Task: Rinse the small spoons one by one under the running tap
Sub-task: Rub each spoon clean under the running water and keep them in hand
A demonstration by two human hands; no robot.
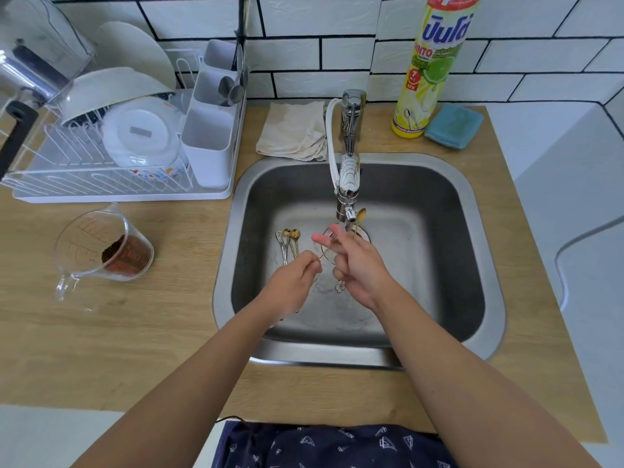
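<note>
Over the steel sink, my right hand grips a small gold spoon. Its bowl is raised right beside the tap outlet, and a white flower charm shows below my palm. My index and middle fingers stick out to the left. My left hand pinches the thin gold handle of another small spoon, whose far end runs behind my right fingers. Three more small spoons, gold and silver, lie together on the sink floor at the left. I cannot make out a water stream.
A white dish rack with bowls, plates and a cutlery holder stands at the back left. A glass measuring jug with brown powder lies tipped on the wooden counter. Behind the sink are a folded cloth, a detergent bottle and a blue sponge.
</note>
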